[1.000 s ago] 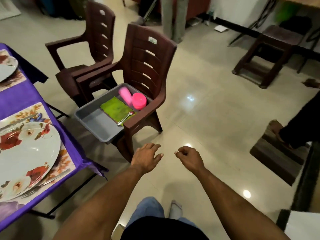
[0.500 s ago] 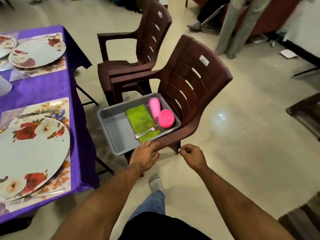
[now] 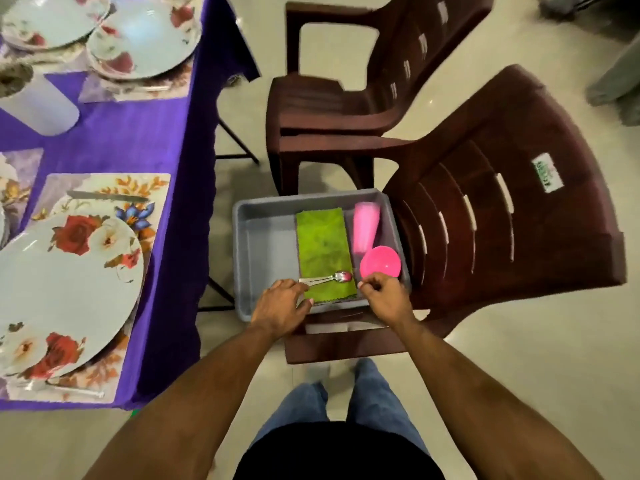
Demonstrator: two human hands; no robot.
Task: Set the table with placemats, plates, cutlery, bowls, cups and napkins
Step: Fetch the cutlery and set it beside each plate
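One head-worn wide-angle view, looking steeply down from standing height: grey tub [image 3: 263, 251] on the brown chair [image 3: 512, 216] sits close, dead centre, purple-clothed table [image 3: 138, 133] fills the left (edges bend, lens distortion).

Spoon [image 3: 327, 278] handle end hidden under left hand [image 3: 280, 304], large plate [image 3: 65, 289] cut off at left edge

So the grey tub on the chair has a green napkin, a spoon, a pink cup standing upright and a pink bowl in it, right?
Not quite. In the head view the pink cup is lying on its side, not standing upright. The rest holds: the grey tub sits on the chair and holds the green napkin, the spoon and the pink bowl.
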